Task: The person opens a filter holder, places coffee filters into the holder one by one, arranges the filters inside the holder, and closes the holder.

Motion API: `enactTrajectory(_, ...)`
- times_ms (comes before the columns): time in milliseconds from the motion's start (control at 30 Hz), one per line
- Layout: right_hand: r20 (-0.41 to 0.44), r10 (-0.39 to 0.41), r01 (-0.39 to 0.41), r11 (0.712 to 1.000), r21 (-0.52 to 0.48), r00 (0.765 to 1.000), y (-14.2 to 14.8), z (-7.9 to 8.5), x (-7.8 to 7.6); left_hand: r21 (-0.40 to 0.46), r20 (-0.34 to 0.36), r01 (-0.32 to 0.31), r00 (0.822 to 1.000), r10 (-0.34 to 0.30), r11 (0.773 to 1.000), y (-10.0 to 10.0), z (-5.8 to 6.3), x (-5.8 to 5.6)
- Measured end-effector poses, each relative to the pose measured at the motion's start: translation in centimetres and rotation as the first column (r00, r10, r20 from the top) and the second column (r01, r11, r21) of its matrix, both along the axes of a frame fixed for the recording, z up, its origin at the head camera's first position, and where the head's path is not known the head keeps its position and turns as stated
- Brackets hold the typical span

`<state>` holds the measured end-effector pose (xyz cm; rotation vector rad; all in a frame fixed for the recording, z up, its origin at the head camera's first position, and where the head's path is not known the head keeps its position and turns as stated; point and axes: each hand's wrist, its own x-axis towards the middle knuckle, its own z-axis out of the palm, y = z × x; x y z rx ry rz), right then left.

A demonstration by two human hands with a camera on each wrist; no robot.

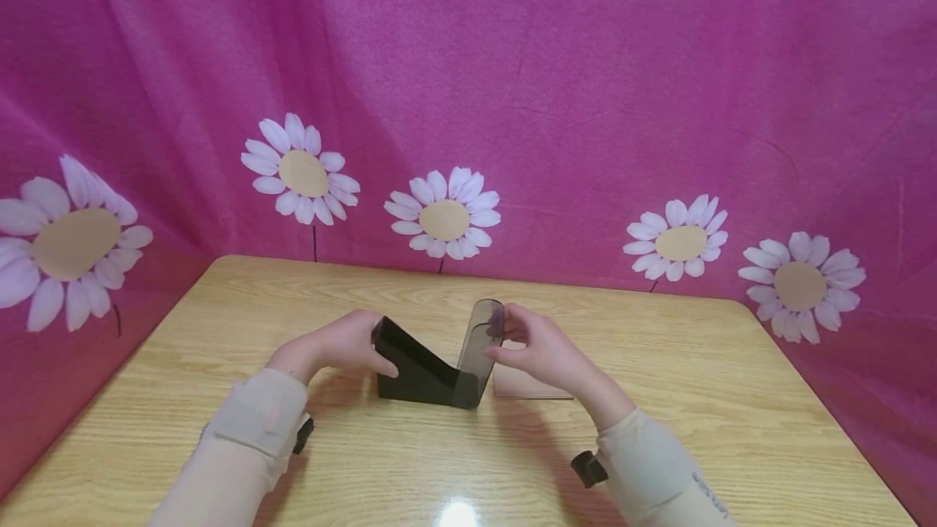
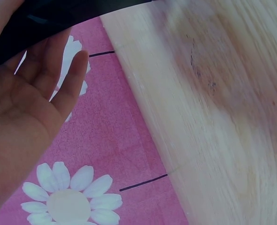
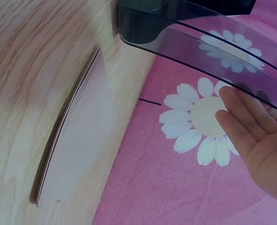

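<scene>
A black holder [image 1: 417, 376] with a sloped side stands near the middle of the table, its smoky see-through lid [image 1: 476, 348] swung up on the right. My left hand [image 1: 344, 344] grips the holder's tall left end, thumb on the near face. From the right, my right hand [image 1: 538, 348] pinches the raised lid between thumb and fingers; the lid spans the top of the right wrist view. Beneath that hand lies a flat stack of pale coffee filters [image 3: 79, 136] with a crimped edge, partly hidden by the hand in the head view.
The light wooden table [image 1: 329, 462] has rounded far corners. A magenta cloth [image 1: 556, 88] printed with white daisies hangs behind it and at both sides. Both wrists carry bands with small black cameras.
</scene>
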<state>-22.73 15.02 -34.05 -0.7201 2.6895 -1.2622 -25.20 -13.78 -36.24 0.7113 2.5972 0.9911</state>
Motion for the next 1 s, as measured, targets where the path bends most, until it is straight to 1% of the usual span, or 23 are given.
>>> enactTrajectory(300,-0.011,-0.001,0.001,1.0,0.01,1.0,0.7,0.0,0.1,-0.004,-0.02,-0.004,1.0,0.003,1.0,-0.2,-0.1,-0.1)
enactTrajectory(500,0.006,-0.002,0.002,1.0,0.011,1.0,1.4,-0.1,0.0,-0.015,-0.013,-0.019,1.0,0.019,1.0,-0.3,0.0,-0.1)
enactTrajectory(600,0.019,-0.004,0.004,1.0,0.011,1.0,1.7,-0.1,-0.1,-0.005,-0.003,-0.024,1.0,0.024,1.0,-0.3,0.1,-0.1)
enactTrajectory(733,0.013,-0.006,0.006,1.0,0.02,1.0,1.9,-0.2,-0.2,0.011,0.011,-0.017,1.0,0.017,1.0,-0.3,0.2,-0.1)
enactTrajectory(900,-0.007,-0.01,0.01,0.999,0.03,1.0,2.3,-0.3,-0.3,-0.006,-0.03,-0.008,1.0,0.007,1.0,-0.3,0.1,-0.2)
enactTrajectory(1000,-0.012,-0.019,0.019,0.999,0.04,1.0,2.6,-0.6,-0.4,-0.012,-0.039,-0.008,0.999,0.007,1.0,-0.5,-0.1,-0.2)
